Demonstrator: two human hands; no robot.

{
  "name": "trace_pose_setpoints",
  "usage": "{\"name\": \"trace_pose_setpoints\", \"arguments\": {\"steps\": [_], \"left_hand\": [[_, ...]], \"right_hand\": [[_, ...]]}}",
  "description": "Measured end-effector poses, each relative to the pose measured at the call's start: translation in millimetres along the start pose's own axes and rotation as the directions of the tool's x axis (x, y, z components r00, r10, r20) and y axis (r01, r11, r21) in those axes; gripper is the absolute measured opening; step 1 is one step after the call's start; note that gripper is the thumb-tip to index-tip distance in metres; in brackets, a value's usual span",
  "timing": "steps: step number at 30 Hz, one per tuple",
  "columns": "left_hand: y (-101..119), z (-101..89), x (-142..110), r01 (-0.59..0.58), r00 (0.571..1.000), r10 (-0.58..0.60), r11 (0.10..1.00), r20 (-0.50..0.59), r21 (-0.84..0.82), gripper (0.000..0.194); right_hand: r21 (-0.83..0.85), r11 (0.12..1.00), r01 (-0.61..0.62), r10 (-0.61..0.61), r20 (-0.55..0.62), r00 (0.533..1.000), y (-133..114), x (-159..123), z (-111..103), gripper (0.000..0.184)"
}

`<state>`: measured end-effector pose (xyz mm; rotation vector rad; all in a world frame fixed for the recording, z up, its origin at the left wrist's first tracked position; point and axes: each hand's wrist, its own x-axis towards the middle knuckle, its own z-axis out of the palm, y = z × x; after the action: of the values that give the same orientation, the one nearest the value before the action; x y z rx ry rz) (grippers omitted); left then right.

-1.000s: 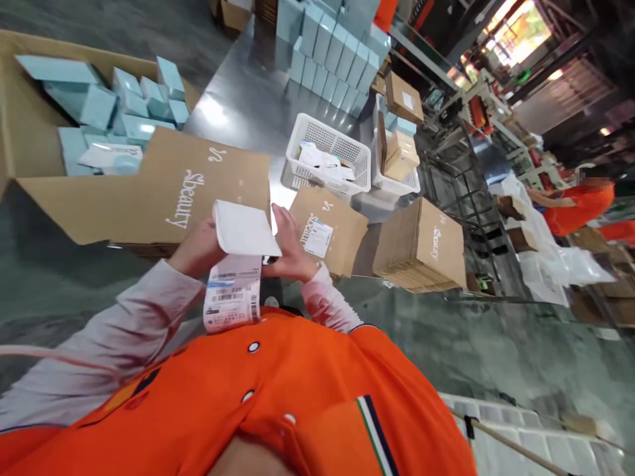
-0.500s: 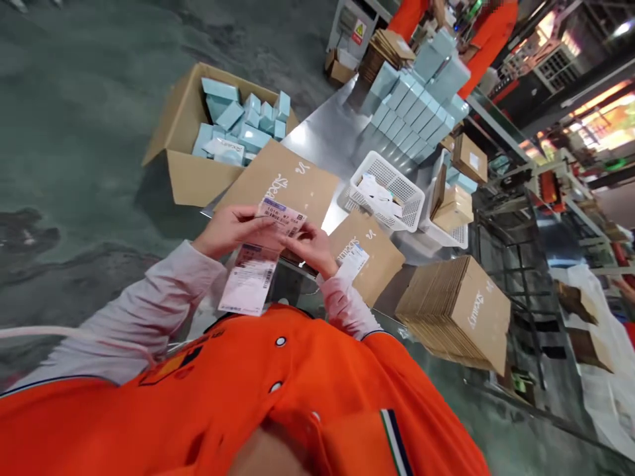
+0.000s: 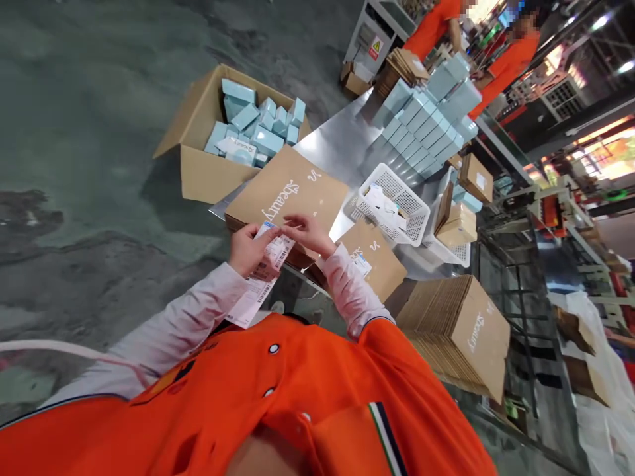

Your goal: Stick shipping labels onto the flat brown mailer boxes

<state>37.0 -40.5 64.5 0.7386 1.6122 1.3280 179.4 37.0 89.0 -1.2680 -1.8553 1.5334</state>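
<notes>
My left hand (image 3: 252, 250) is closed on a strip of printed shipping labels (image 3: 280, 251), thumb on top. The lower part of the strip hangs down in front of my orange shirt. At the strip's upper edge, my right hand (image 3: 308, 235) has its thumb and fingertips pinched on the label, right beside my left thumb. Just beyond both hands lies a flat brown carton (image 3: 302, 182) with white "beauty" lettering. To the right is another brown carton (image 3: 384, 268) with a label (image 3: 361, 263) stuck on it, partly hidden by my right sleeve.
An open cardboard box (image 3: 213, 175) of light-blue boxes stands at the left. White baskets (image 3: 421, 221) hold papers and parcels on the metal table (image 3: 330, 135). Folded cartons (image 3: 456, 330) are stacked at right. Blue boxes (image 3: 421, 129) are piled farther back, near people in orange.
My left hand has shifted right and down with the labels, which are now turned more upright. My right hand has moved to the strip's upper corner. The camera view has shifted slightly.
</notes>
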Motion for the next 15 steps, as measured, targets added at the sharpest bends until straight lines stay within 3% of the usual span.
{"name": "trace_pose_setpoints", "arguments": {"steps": [3, 6, 11, 13, 15], "left_hand": [[-1, -9.3, 5, 0.009, 0.992, -0.006, 1.000, 0.126, -0.023, 0.041], [-1, -18.7, 8, 0.046, 0.966, -0.046, 0.999, 0.256, 0.005, 0.044], [-2, -14.8, 12, -0.001, 0.992, -0.005, 0.999, 0.124, 0.051, 0.049], [-2, -7.9, 15, 0.063, 0.987, -0.065, 0.998, 0.148, 0.014, 0.049], [-3, -2.5, 19, 0.211, 0.946, -0.196, 0.977, 0.259, -0.033, 0.051]], "right_hand": [[0.079, 0.997, -0.001, -0.008, 0.123, 0.992, 5, 6, 1, 0.035], [0.006, 0.999, 0.039, -0.039, 0.009, 0.999, 10, 2, 5, 0.033], [-0.191, 0.977, 0.094, -0.126, -0.163, 0.979, 10, -6, 10, 0.029], [-0.233, 0.966, 0.116, -0.165, -0.207, 0.964, 9, 1, 5, 0.024], [-0.303, 0.947, 0.110, -0.193, -0.260, 0.946, 10, 17, -4, 0.019]]}}
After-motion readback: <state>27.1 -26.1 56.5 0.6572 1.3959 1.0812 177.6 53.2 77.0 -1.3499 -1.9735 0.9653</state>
